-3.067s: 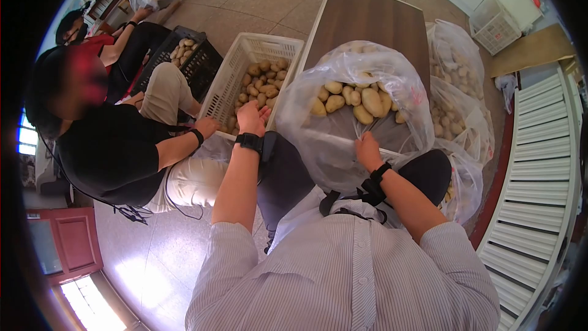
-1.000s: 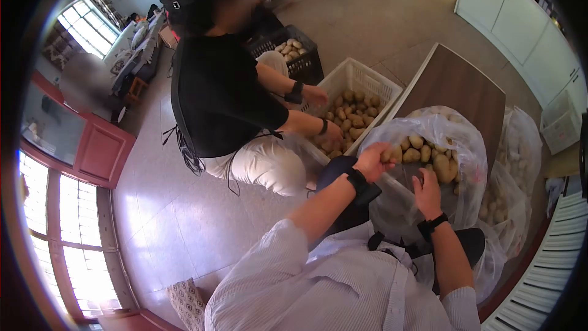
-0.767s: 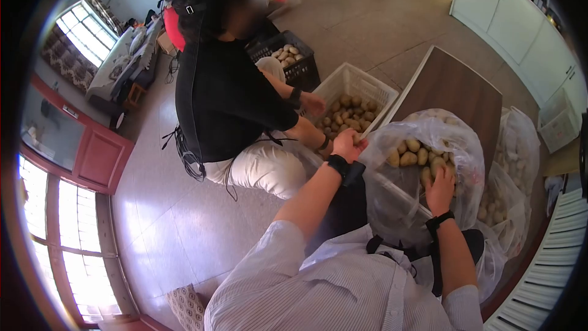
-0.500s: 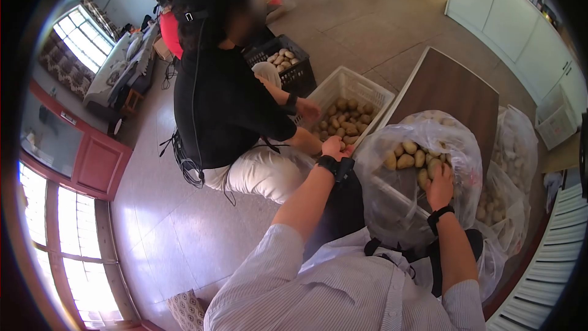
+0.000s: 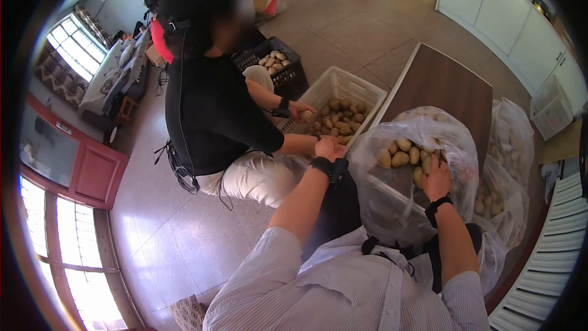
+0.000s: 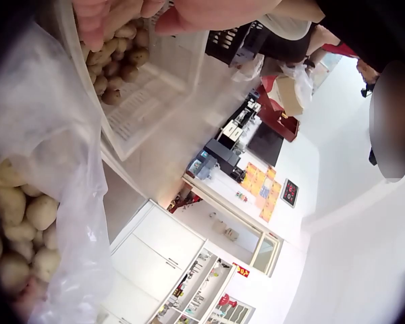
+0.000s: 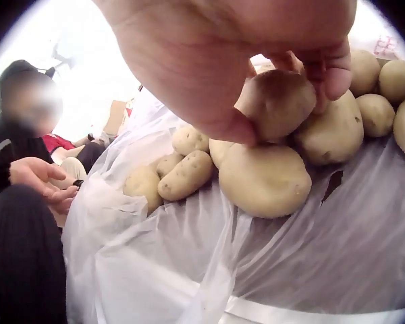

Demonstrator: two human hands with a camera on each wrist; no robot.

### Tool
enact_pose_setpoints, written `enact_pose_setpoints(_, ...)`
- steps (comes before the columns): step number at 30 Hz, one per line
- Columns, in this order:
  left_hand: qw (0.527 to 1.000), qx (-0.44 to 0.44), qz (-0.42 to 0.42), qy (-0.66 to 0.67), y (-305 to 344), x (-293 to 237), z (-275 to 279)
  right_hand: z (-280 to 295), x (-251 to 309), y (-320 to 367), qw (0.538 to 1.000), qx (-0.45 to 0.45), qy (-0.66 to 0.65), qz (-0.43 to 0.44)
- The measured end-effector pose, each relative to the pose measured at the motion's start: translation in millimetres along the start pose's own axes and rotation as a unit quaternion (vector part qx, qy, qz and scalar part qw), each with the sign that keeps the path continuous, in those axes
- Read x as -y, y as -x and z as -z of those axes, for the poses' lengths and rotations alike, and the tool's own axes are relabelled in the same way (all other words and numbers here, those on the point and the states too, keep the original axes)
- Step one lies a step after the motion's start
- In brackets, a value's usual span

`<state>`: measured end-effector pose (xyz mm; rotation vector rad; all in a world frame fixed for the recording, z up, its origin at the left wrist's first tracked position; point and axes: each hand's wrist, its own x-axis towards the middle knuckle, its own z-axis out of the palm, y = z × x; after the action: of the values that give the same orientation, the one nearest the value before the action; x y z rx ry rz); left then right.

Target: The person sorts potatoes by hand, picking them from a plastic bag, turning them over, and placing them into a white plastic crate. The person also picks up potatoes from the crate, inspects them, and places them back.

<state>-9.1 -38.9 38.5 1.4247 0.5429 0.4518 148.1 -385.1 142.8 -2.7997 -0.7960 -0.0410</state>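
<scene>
My right hand (image 5: 437, 179) reaches into a clear plastic bag (image 5: 375, 141) of potatoes. In the right wrist view its thumb and fingers pinch a potato (image 7: 280, 101) above a larger, pale potato (image 7: 264, 181). More potatoes (image 7: 185, 175) lie to the left in the bag. At the near end of a white plastic crate (image 5: 335, 75) is my left hand (image 5: 331, 148), palm up and fingers loose in the right wrist view. Smaller, browner potatoes (image 5: 343, 116) fill part of that crate.
A brown-topped table (image 5: 438, 79) stands behind the bag. Another person (image 5: 214, 104) squats at my left and holds a potato over the crate. Beyond is a black crate (image 5: 291, 76) with potatoes. More bagged potatoes (image 5: 511, 147) stand at the right.
My left hand has moved left from the bag to the crate, and the potato it held no longer shows. My right hand has reached into the bag and taken hold of a potato.
</scene>
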Motion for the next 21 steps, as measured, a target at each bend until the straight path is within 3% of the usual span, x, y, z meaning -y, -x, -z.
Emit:
enact_pose_setpoints(1,0.964,-0.134,0.147,0.177,0.8,-30.3,-12.5,-4.4,-3.0,0.8,1.0,0.0,0.0,-0.001)
enact_pose_setpoints(2,0.858,-0.258,0.284,0.341,2.5,-49.5,-20.6,-13.0,-7.7,1.0,1.0,-0.022,-0.001,0.017)
enact_pose_setpoints(16,0.891,-0.248,0.222,0.309,14.8,-67.4,-40.1,-8.4,-1.3,6.4,0.997,-0.006,-0.076,0.009)
enact_pose_setpoints(18,0.891,-0.25,0.222,0.307,16.2,-68.3,-40.4,-19.3,-8.6,5.3,0.995,-0.051,-0.086,0.028)
enact_pose_setpoints(21,0.917,-0.185,0.187,0.3,15.0,-57.0,-34.0,-27.6,-15.7,3.8,0.99,-0.081,-0.107,0.051)
